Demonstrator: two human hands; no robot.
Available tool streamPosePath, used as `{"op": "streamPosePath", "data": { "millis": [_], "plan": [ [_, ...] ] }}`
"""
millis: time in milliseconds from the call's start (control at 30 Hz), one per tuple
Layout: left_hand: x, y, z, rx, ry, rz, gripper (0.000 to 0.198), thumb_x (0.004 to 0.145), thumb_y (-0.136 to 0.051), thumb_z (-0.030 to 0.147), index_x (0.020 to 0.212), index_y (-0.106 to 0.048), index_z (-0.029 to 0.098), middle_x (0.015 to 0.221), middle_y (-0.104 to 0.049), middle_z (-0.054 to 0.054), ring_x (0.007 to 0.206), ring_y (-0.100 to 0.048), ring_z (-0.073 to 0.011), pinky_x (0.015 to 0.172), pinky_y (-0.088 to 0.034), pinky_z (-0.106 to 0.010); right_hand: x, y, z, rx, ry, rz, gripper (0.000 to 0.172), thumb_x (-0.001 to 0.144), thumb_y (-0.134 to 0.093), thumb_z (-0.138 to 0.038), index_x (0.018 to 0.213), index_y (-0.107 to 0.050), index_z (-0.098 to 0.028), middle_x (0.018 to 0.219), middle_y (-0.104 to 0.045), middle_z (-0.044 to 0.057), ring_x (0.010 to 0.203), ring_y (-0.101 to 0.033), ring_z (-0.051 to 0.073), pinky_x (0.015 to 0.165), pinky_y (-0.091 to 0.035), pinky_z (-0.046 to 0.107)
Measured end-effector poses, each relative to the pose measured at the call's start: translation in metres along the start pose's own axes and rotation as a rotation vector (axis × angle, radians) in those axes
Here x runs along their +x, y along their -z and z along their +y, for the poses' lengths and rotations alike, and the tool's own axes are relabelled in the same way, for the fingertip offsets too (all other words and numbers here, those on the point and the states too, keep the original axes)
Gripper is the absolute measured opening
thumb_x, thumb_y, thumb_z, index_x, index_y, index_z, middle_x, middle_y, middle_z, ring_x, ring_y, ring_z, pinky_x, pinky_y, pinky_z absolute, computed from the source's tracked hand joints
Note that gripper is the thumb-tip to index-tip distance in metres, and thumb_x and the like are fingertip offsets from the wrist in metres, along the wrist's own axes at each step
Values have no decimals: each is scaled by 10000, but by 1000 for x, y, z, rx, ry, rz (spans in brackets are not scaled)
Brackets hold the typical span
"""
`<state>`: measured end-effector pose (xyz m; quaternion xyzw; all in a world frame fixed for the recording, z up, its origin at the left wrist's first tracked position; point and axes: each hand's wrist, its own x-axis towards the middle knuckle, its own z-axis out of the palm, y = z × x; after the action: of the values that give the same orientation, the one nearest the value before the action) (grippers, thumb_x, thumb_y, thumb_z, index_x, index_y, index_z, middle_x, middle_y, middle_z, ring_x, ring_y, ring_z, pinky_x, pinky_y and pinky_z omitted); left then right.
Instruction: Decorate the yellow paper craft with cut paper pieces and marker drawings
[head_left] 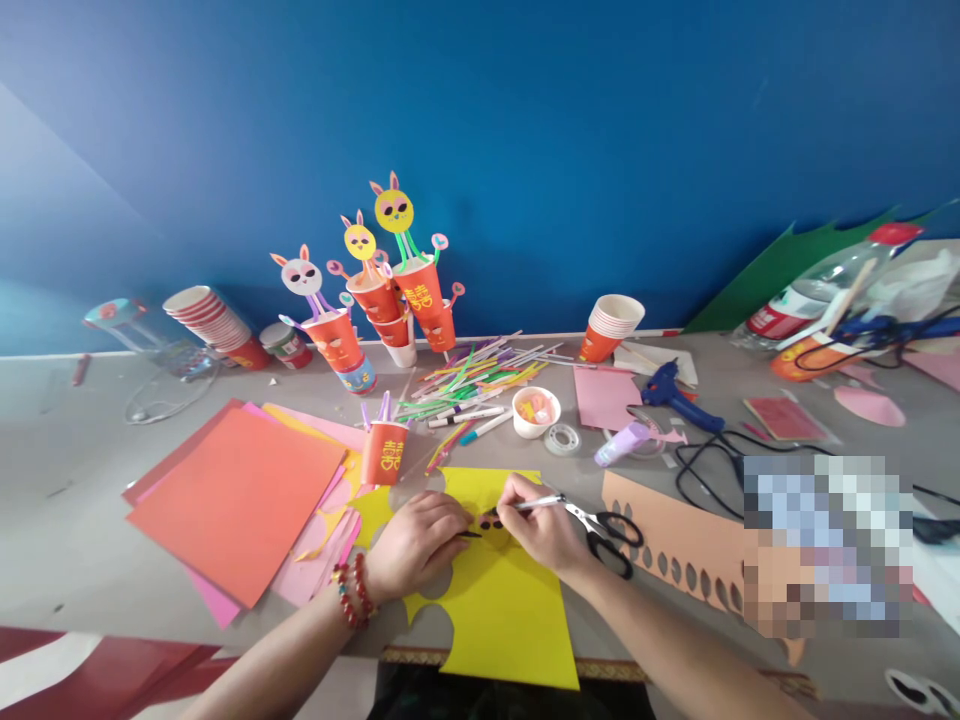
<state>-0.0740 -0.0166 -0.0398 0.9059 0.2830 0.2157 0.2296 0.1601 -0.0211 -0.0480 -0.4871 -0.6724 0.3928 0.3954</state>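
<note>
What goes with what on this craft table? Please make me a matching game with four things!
Things:
1. pen
2. yellow paper
3. scissors
4. glue gun

Clues:
A. blue all over its body
B. under the left hand
C. has black handles
D. held in the right hand

Right pairs: 1-D, 2-B, 3-C, 4-A

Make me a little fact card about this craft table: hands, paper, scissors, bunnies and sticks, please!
Right hand: grips a pen over the yellow paper
Left hand: fingers at the yellow paper, bracelets on the wrist
Scissors: black handles, beside the right hand
Bunny faces: two yellow, one white, above red cups
Colorful sticks: heaped beyond the hands
</note>
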Motion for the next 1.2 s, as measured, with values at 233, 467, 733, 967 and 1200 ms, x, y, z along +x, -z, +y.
{"op": "streamPosePath", "data": {
  "millis": [233,467,733,967,1200],
  "plan": [
    [1,2,2,2,2,2,195,992,-487,257,1129,-607,184,1061,-722,-106,1038,-644,-257,920,-511,-426,-3,3,-2,-15,4,95,198,839,-485,-212,656,-418,-241,560,-464,-46,516,-457,142,506,-333,240],
    [1,0,2,10,6,2,180,989,-493,250,1111,-610,186,1070,-723,-102,1044,-643,-251,922,-513,-420,-3,2,-4,-25,-18,47,201,835,-489,-212,652,-409,-239,550,-470,-49,506,-466,137,501,-335,238],
    [3,1,2,5,0,11,174,990,-495,250,1111,-603,187,1060,-726,-95,1039,-646,-246,918,-513,-416,-5,2,-2,-42,-8,86,200,854,-493,-212,664,-437,-234,566,-479,-45,525,-470,139,511,-341,238],
    [2,2,3,4,1,15,181,991,-491,255,1116,-604,188,1052,-727,-100,1033,-651,-251,914,-518,-418,-9,7,7,63,-35,126,209,871,-492,-206,671,-436,-231,570,-437,-50,517,-415,130,486,-307,232],
    [4,2,3,13,-4,27,178,991,-494,264,1099,-614,188,1030,-729,-101,1033,-657,-242,916,-527,-406,-8,9,9,-3,-39,64,214,858,-502,-214,666,-411,-232,563,-434,-55,516,-423,129,495,-302,235]
  ]
}}
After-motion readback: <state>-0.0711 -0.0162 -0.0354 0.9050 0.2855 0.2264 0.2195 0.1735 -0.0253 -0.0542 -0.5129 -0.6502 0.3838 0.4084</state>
